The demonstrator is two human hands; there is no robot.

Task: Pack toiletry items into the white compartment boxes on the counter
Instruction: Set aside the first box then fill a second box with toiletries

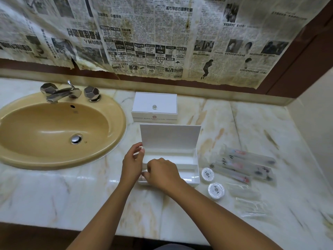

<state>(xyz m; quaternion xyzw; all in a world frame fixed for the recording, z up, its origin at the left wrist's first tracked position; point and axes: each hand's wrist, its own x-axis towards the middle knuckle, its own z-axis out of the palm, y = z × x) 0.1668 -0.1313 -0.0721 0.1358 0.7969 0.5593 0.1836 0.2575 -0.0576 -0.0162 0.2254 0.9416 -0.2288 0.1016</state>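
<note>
Near left corner of the open white box (187,159) hidden behind the right hand (162,175); fingers (145,175) curled under there, whether pinching anything impossible to tell. Left wall of the box partly covered by the left hand (132,164). Dividers inside washed out, compartment count unclear. Clear packets (249,199) at lower right of the frame nearly invisible against the worktop (54,195), contents unreadable. Wrapped long packets (246,166) blurred, print illegible. Emblems on the two round white packs (211,183) too small to make out. Logo on the closed box (155,108) unreadable. Sink (21,156) cut by the left edge; both forearms cut by the bottom edge.
</note>
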